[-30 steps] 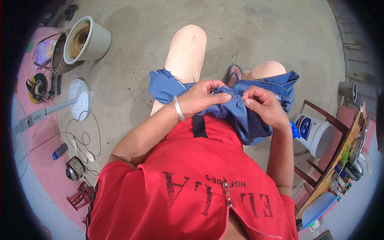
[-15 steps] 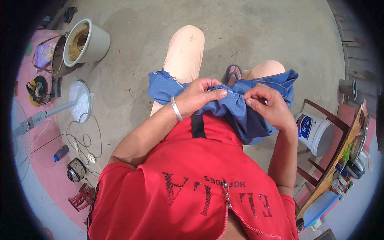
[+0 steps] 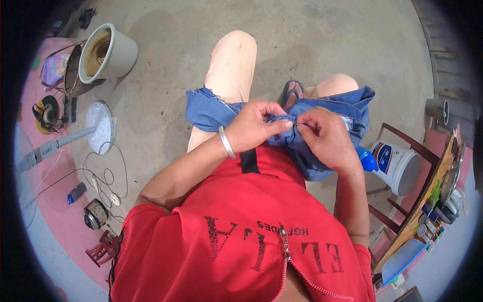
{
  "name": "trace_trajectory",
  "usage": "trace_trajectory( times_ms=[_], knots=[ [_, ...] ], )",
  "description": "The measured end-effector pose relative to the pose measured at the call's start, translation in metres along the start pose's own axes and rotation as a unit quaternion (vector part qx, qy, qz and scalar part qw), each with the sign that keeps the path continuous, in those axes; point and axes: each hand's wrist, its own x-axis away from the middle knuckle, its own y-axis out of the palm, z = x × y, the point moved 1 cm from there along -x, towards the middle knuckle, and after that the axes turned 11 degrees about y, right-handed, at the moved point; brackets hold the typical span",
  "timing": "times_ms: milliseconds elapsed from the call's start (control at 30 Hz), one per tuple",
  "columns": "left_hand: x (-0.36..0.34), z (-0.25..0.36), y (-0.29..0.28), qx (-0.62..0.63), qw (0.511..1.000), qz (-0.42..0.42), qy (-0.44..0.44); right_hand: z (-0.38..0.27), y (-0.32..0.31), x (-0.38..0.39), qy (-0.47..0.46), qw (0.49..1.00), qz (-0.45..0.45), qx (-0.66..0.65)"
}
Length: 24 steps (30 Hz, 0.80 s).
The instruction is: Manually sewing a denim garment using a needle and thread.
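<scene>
Blue denim cloth (image 3: 206,108) lies across my lap with a frayed edge at the left and folds over the right thigh. My left hand (image 3: 269,121), wearing a silver bangle, pinches a gathered fold of the denim between thumb and fingers. Close beside it, my right hand (image 3: 314,128) has thumb and forefinger pinched on the same fold, their tips almost touching the left thumb. Whether anything thin is between the fingertips is too small to make out. A blue plastic object (image 3: 367,158), partly hidden, shows past the right wrist.
At left stand a pale bucket (image 3: 126,55), a woven basket (image 3: 73,75), a fan base (image 3: 100,123), loose cables and a cooking pot (image 3: 95,214). At right are a white pail (image 3: 402,171), a wooden chair (image 3: 417,148) and a board (image 3: 392,256) holding dishes, greens and bottles.
My right hand has shifted left and a little down, and my left hand a little right, so their fingertips are closer on the gathered denim than half a second ago.
</scene>
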Motion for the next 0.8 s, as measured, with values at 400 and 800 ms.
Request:
trace_trajectory(
  times_ms=[400,800],
  knots=[
    [-0.004,-0.009,-0.007,0.112,0.992,0.031,-0.044,0.034,-0.011,-0.008,0.038,0.976,-0.105,-0.188],
    [-0.006,-0.012,-0.004,0.052,0.997,0.013,-0.057,0.041,0.005,-0.019,-0.017,0.964,-0.149,-0.219]
  ],
)
